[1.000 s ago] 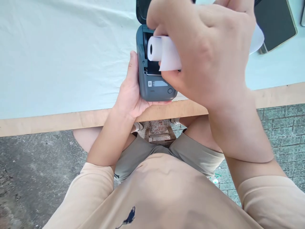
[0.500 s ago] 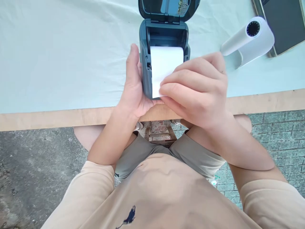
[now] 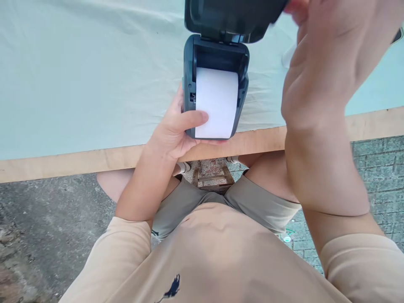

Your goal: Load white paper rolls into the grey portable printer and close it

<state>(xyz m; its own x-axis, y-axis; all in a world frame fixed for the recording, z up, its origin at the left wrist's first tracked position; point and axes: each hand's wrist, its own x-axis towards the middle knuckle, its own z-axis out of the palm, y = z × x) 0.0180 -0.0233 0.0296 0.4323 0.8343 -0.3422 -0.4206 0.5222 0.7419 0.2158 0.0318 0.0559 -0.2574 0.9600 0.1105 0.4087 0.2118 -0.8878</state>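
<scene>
A small dark portable printer [image 3: 189,63] is cradled in my left hand [image 3: 178,128] above the table's front edge. White paper [image 3: 219,99] runs out of its roll bay to the front edge, and my left thumb presses on the paper's left side. The hinged lid [image 3: 232,19] stands raised at the back, partly cut off by the top of the picture. My right hand [image 3: 331,59] is bent at the lid's right edge, fingertips against it. Most of its fingers are out of sight or blurred.
A pale cloth [image 3: 94,75] covers the table, which has a bare wooden front edge [image 3: 78,164]. Behind my right hand, a white paper roll [image 3: 288,57] is mostly hidden. A dark device's corner [image 3: 398,35] shows at far right. A wooden stool [image 3: 211,185] shows below.
My right hand has let go of the paper and moved up to the lid, which has tilted. My left thumb has moved from the printer's side onto the paper.
</scene>
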